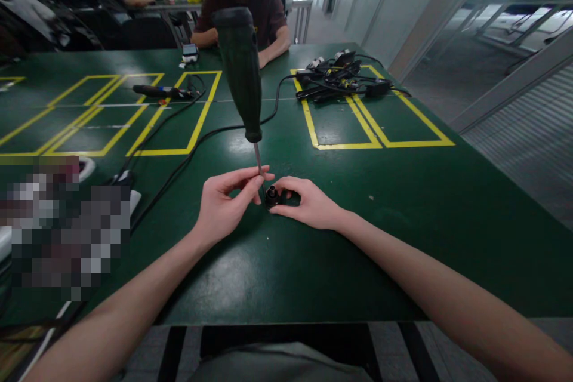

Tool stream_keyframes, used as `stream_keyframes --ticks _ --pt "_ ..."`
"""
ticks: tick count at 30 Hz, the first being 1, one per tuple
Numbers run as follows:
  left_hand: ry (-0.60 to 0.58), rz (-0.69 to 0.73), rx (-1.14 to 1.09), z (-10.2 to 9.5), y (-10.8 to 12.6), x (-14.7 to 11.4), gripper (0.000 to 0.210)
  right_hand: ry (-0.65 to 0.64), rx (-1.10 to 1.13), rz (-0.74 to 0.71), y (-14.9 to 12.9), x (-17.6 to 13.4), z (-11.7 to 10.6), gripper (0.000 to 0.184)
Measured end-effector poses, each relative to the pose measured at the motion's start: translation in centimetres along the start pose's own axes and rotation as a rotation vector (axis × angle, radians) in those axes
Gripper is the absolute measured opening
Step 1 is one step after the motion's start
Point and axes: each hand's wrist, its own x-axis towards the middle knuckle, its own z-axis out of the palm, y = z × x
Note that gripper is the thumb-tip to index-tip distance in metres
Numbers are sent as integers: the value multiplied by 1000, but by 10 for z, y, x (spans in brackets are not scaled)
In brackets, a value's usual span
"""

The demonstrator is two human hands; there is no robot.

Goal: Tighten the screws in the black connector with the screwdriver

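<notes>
Our left hand point(224, 200) pinches the screwdriver point(242, 71) by its shaft, tip unclear, beside the partly hidden black part point(271, 193) our right hand point(308, 202) grips, on or just above the table point(349, 280), we cannot tell which.

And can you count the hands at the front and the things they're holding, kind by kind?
Bare hands, left hand and right hand: 2
Dark-green, taper-handled screwdriver with thin metal shaft: 1
Small, black, round part: 1
Total: 4
</notes>
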Motion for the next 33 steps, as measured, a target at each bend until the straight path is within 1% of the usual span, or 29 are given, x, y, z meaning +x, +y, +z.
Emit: stream_keyframes --ticks 4,8,14,18,27,33 --pt "4 -4 3 0 1 1 18 7 -8 -3 1 0 1 22" --pt "-6 1 -14 -1 1 1 21 1 -11 -8 1 0 0 22" --pt "18 -10 6 0 1 0 22 1 -10 -9 1 0 0 22" --pt "10 1 -9 0 1 0 22 -1 -15 -10 0 0 0 21" --pt "30 -10 -17 2 2 1 15 13 -6 -30 2 0 1 24" --pt "17 30 -26 1 0 1 15 10 -12 -14 1 0 0 23"
